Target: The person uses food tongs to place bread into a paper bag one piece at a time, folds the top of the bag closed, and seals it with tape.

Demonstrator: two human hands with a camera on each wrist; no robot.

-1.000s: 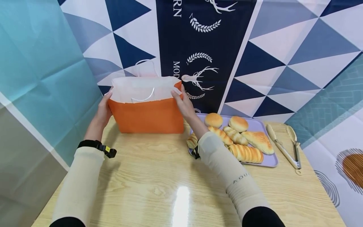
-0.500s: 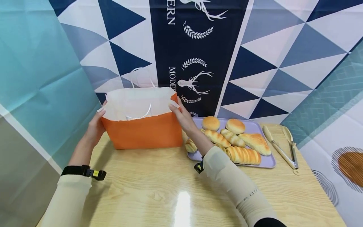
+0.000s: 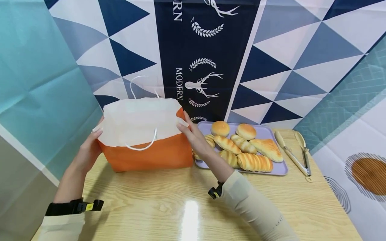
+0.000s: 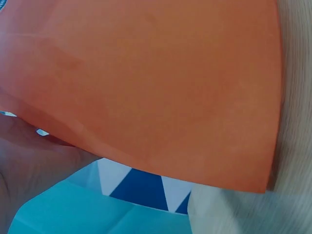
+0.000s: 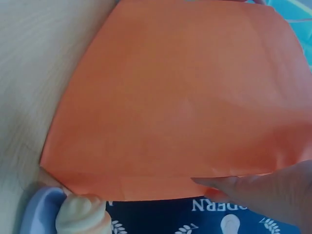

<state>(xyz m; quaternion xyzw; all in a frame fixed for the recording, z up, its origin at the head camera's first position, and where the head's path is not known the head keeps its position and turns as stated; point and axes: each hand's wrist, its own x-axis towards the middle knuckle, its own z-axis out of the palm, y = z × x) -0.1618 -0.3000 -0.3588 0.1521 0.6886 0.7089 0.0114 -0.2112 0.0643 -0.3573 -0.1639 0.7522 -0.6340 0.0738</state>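
Through the cameras I am seeing two hands sharing one orange paper bag (image 3: 147,157), which is standing on the wooden table (image 3: 144,201), to the left of the lilac tray (image 3: 261,130). Its mouth is gaping wide and tilting toward the head camera, so its white inside is showing. The left hand (image 3: 88,151) is gripping the left end of the rim, thumb on the near side; the other fingers are mostly hiding behind the paper, so I cannot tell how firmly they are pressing. The right hand (image 3: 194,138) is pinching the right corner, thumb beside a small white flap.

I am considering the paper as the weak point: if both hands are pulling apart too strongly, the rim could be tearing at the pinched corner. If one hand is letting go, its side could be folding inward and narrowing the mouth. The near handle (image 3: 141,149) is drooping over the front rim, where it could be catching a finger; the far handle (image 3: 131,87) is standing up behind. In the right wrist view, a swirled bread roll (image 5: 83,214) is sitting just beside the bag's lower corner, so a careless sideways push could be knocking it.
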